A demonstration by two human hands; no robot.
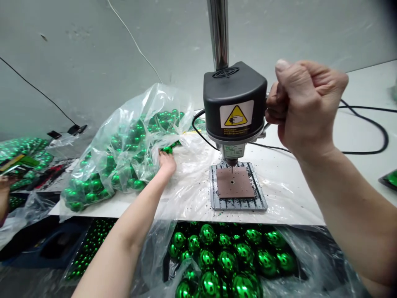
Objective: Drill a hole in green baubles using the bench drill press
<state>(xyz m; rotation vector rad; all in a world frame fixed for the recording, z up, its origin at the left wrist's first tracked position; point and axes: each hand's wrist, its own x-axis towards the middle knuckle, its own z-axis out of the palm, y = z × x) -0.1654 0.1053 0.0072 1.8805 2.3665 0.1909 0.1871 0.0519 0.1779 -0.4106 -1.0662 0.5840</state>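
My right hand (310, 101) is closed in a fist beside the black drill press head (235, 101), around its feed handle, which the fingers mostly hide. On the left, my left hand (167, 161) reaches to the mouth of a clear plastic bag (124, 145) full of shiny green balls. Its fingertips are at a few green balls (167, 150); whether they grip one is hidden. Below the drill bit (232, 169), a brown square pad (243, 186) with a small hole lies on the grooved metal base (260, 203), with no ball on it.
Larger green balls (228, 260) fill a plastic-lined container below the table's front edge. Dark shavings dot the plastic sheet (189, 178) around the base. A black cable (366, 152) loops at the right. Another person's hand (4, 194) shows at the far left, near more green balls.
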